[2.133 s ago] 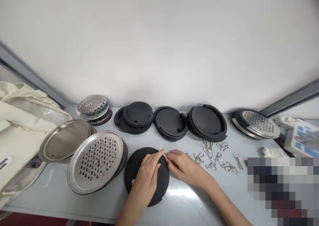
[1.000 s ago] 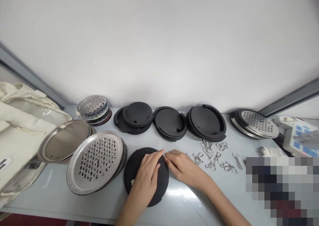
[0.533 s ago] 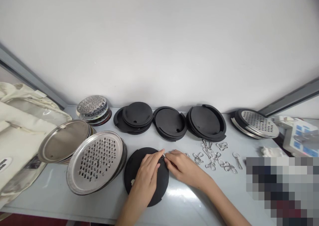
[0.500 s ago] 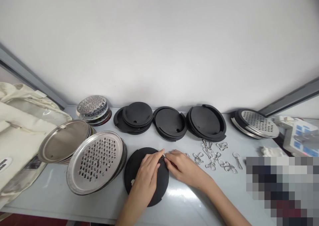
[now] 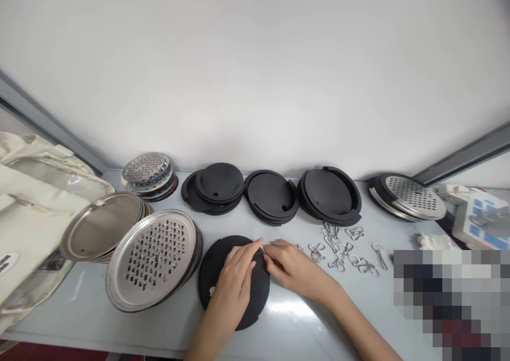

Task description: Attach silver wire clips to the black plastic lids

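Note:
A round black disc (image 5: 213, 268) lies at the front middle of the table. Across its upper face rests my left hand (image 5: 237, 273), fingers stretched out and pressed flat, fingertips near the disc's far right edge. There my right hand (image 5: 287, 263) pinches a small shiny metal piece (image 5: 262, 249), seemingly a wire clip like the loose ones; most of it is hidden by the fingers. Right of that hand, several wire clips with rings (image 5: 338, 249) lie scattered.
Black discs and rims stand stacked along the wall, including a middle stack (image 5: 273, 194) and a larger one (image 5: 330, 194). To the left are grater plates (image 5: 151, 260), plain metal plates (image 5: 101, 225) and a cream bag (image 5: 40, 212). Another grater stack (image 5: 414, 196) sits at right.

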### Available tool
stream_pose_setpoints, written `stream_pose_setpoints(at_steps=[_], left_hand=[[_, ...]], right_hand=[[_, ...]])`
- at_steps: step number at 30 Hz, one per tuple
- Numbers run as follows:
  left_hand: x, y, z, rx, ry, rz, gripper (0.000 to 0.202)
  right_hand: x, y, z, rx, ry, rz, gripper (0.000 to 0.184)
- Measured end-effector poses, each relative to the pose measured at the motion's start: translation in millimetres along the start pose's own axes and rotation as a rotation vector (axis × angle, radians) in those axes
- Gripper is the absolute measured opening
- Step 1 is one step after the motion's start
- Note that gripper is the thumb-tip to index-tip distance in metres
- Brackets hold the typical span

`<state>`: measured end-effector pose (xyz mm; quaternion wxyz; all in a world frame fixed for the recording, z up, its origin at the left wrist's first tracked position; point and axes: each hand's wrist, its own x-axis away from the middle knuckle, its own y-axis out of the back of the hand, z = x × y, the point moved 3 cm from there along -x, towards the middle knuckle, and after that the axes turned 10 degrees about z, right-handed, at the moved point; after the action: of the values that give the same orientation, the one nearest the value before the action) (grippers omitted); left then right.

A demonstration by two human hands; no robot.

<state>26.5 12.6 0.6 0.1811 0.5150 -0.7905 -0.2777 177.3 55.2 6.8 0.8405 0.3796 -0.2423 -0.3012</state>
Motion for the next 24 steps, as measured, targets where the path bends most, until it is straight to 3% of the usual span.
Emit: stream_pose_setpoints(at_steps=[24], left_hand=[[0.4, -3.7, 7.0, -0.049, -0.017, -0.007, 0.043]], right_hand=[[-1.1, -0.1, 0.7, 0.007, 0.0, 0.005, 0.023]])
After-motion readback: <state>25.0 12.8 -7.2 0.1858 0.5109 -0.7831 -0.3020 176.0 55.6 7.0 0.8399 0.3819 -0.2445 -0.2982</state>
